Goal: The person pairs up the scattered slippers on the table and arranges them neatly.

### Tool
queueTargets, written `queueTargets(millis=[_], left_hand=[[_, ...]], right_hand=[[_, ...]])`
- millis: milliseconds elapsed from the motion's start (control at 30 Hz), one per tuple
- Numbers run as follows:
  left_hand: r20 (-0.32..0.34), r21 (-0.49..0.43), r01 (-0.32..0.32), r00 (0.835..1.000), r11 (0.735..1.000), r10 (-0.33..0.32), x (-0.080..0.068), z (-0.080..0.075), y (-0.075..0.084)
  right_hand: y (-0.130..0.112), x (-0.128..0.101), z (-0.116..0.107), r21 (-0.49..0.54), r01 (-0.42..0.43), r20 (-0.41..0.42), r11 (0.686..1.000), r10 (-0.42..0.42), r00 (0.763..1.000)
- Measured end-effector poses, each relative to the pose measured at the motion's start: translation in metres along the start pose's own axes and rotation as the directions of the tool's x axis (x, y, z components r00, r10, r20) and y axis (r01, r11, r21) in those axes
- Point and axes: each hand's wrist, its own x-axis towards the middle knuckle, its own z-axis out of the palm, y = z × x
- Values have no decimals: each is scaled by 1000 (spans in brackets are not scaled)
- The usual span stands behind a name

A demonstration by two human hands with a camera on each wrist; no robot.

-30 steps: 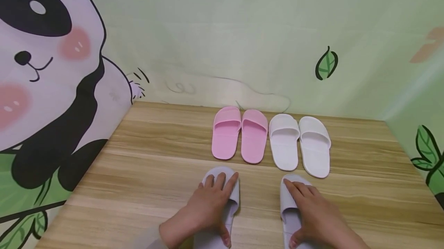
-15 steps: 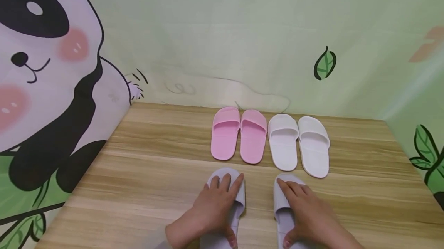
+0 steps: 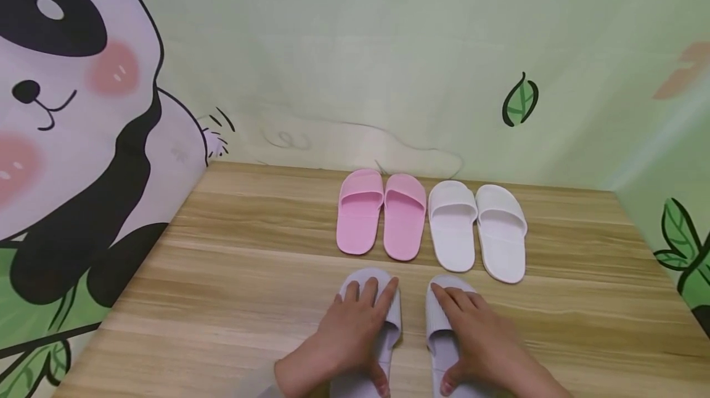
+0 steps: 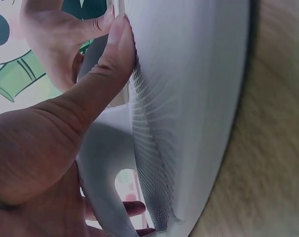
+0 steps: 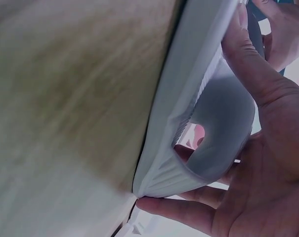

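On the wooden board, two grey slippers lie side by side with a narrow gap between them. My left hand point(image 3: 355, 336) grips the left grey slipper point(image 3: 394, 316), fingers spread over its strap and thumb along the inner edge. The right hand point(image 3: 481, 345) holds the right grey slipper point(image 3: 437, 315) likewise. In the left wrist view the thumb point(image 4: 105, 74) presses the rim of the left slipper's textured sole point(image 4: 203, 98). The right wrist view shows fingers around the right slipper's strap point(image 5: 228, 108), with one fingertip low at its toe. The lower frame edge cuts off both heels.
Behind the grey pair, a pink slipper pair point(image 3: 359, 225) and a white slipper pair point(image 3: 453, 235) stand in a row near the back wall. The wooden board point(image 3: 249, 250) meets walls point(image 3: 310, 65) printed with a panda point(image 3: 133, 139) and leaves.
Both grey slippers have slid toward each other under my hands, the left one rightward and the right one leftward. The gap between them has narrowed. The pink and white pairs stay put.
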Motion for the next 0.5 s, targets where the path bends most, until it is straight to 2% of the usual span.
queueTargets(millis=[500], left_hand=[[-64,28,-29,997,999,31,2,5,8]], right_hand=[[-12,9,2,-9,8,21,1000,-8,1000]])
